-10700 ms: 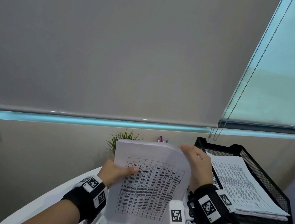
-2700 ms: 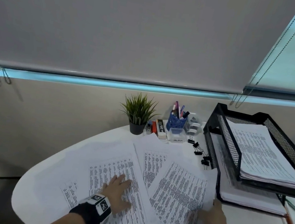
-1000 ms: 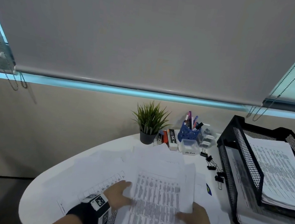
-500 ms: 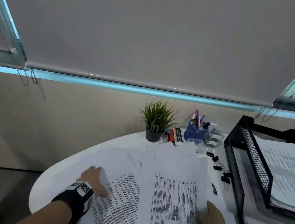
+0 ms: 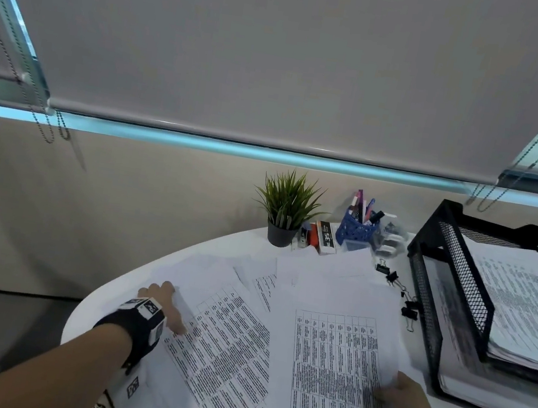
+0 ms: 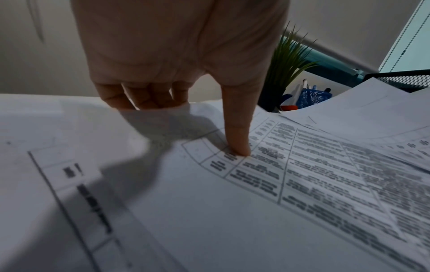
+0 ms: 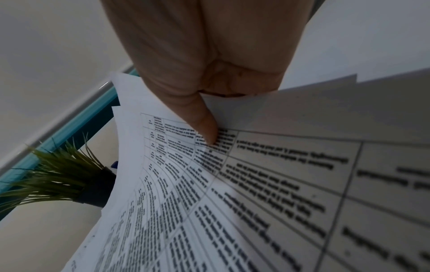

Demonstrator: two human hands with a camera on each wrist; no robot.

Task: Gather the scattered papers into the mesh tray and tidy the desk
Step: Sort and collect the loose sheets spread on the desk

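Grey roller blinds (image 5: 282, 53) fill the room's far wall above the white rounded surface (image 5: 101, 304). The black mesh tray (image 5: 448, 298) at the right edge holds stacked sheets. Scattered papers (image 5: 278, 326) cover the middle. Since half a second ago, little has shifted: the left hand (image 5: 165, 306) pinches a sheet near the left edge, the right hand (image 5: 406, 399) grips the lifted bundle's right side.

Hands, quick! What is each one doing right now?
Left hand: pinches a printed sheet, thumb on top, fingers under its edge.
Right hand: grips the paper stack, thumb on top.
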